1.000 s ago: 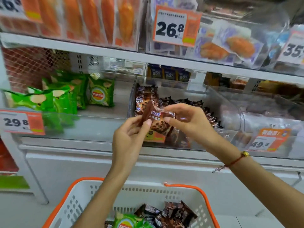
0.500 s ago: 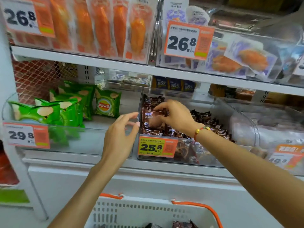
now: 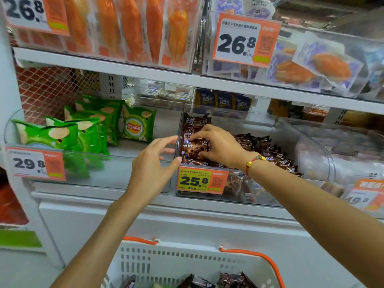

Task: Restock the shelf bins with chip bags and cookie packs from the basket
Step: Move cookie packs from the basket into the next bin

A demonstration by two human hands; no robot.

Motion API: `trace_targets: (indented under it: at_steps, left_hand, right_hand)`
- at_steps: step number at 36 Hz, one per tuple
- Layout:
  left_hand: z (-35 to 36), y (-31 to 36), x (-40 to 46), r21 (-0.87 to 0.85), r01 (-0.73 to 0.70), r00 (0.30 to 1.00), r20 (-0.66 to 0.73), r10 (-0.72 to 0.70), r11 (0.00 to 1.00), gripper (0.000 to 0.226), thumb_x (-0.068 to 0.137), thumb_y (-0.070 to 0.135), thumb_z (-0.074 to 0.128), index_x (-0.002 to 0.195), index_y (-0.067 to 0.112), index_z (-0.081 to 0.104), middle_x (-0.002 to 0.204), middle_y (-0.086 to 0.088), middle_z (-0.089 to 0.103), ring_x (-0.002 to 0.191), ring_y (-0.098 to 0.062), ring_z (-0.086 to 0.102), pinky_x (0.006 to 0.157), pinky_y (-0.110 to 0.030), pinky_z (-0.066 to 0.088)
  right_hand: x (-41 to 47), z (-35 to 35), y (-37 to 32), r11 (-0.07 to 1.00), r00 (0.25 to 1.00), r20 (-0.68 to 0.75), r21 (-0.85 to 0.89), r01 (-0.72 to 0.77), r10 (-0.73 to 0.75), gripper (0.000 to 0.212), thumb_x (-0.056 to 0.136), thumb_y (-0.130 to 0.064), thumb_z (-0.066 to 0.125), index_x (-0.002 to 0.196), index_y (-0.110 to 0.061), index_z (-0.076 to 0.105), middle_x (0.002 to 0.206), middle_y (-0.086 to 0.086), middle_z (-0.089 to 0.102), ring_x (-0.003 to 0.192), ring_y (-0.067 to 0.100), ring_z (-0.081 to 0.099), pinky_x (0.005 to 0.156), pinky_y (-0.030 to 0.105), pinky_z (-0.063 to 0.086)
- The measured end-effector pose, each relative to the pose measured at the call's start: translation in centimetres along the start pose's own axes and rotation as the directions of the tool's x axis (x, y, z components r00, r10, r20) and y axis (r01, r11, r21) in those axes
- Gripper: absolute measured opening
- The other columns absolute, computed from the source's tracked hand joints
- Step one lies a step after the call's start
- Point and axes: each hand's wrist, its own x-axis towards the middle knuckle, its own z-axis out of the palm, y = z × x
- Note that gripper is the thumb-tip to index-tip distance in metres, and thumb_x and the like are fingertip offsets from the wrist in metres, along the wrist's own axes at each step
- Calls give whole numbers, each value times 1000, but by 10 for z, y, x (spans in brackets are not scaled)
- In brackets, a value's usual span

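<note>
My right hand (image 3: 216,145) reaches into the clear middle bin (image 3: 268,196) and grips a brown cookie pack (image 3: 192,147) at the bin's left end, on top of other brown packs (image 3: 268,150). My left hand (image 3: 154,165) hovers open just left of that bin's corner, fingers spread, holding nothing. Green chip bags (image 3: 83,132) stand in the clear bin (image 3: 116,173) to the left. Below, the white basket with orange rim (image 3: 182,260) shows a few brown cookie packs (image 3: 232,280) at the frame's bottom edge.
Orange price tags (image 3: 202,180) hang on the bin fronts. The upper shelf (image 3: 166,74) carries orange and purple snack packs. A clear bin (image 3: 342,163) with pale packs sits to the right. A white cabinet front (image 3: 187,225) lies under the shelf.
My right hand carried the cookie pack from in front of the shelf into the middle bin. My left hand let go of it and now hovers open beside the bin.
</note>
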Motion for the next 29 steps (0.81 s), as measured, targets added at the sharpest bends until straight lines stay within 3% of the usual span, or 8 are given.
trace_targets:
  at_steps: [5, 9, 13, 16, 19, 21, 24, 29]
  left_hand:
    - [0, -1, 0, -14, 7, 1000, 23, -7, 1000, 48, 85, 17, 70, 128, 32, 55, 118, 19, 58, 96, 12, 55, 74, -1, 38]
    - [0, -2, 1, -58, 10, 999, 47, -7, 998, 49, 86, 14, 69, 131, 28, 54, 120, 15, 57, 97, 14, 53, 76, -1, 37]
    - [1, 0, -3, -62, -12, 1000, -16, 11, 998, 49, 85, 10, 69, 130, 25, 54, 120, 13, 54, 99, 16, 49, 81, -4, 37]
    - [3, 7, -16, -83, -47, 988, -151, 34, 995, 47, 83, 7, 70, 124, 27, 56, 118, 12, 56, 103, 3, 54, 86, -17, 44]
    - [10, 19, -38, -158, -59, 967, -253, 17, 986, 41, 84, 7, 70, 117, 27, 58, 111, 14, 60, 100, 1, 56, 86, -15, 43]
    - [18, 26, -54, -230, -31, 964, -266, -32, 973, 33, 85, 8, 69, 110, 28, 60, 104, 13, 62, 95, -1, 58, 84, -15, 43]
    - [36, 26, -80, -267, 28, 976, -201, -84, 963, 25, 86, 12, 68, 104, 29, 62, 96, 15, 64, 91, -3, 60, 82, -18, 45]
    - [73, 0, -124, -154, 175, 984, 56, -169, 972, 28, 87, 13, 66, 95, 39, 61, 90, 18, 64, 86, 0, 58, 78, -23, 48]
  right_hand:
    - [4, -7, 0, 1000, 995, 99, 4, -1, 1, 57, 81, -22, 74, 134, -29, 53, 128, 3, 50, 115, 21, 50, 91, 34, 45]
    - [-3, -18, 0, 988, 993, 117, 149, -46, 29, 68, 80, -14, 74, 140, -26, 44, 134, 4, 48, 116, 22, 50, 95, 33, 45]
    - [-28, -28, -2, 969, 996, -17, 234, -77, 83, 62, 83, -14, 72, 138, -25, 47, 138, 0, 45, 121, 17, 48, 97, 28, 43]
    - [-56, -31, -6, 954, 980, -172, 298, -41, 96, 48, 85, -15, 69, 129, -26, 55, 127, -5, 51, 112, 8, 49, 93, 26, 44]
    - [-92, -31, -14, 935, 955, -284, 354, 23, 85, 34, 84, -14, 69, 115, -25, 63, 109, -9, 56, 96, 3, 53, 81, 13, 44]
    - [-117, -24, -18, 926, 948, -309, 374, 52, 72, 24, 83, -12, 71, 103, -25, 66, 95, -11, 58, 83, 5, 55, 68, 14, 44]
    - [-150, -1, -16, 907, 974, -209, 421, 11, 85, 16, 83, -13, 71, 95, -23, 67, 80, -14, 57, 71, 7, 55, 59, 16, 42]
    - [-192, 53, 5, 888, 962, 211, 389, -247, 175, 18, 89, -17, 61, 92, -35, 64, 74, -18, 60, 69, 2, 56, 63, 24, 45]
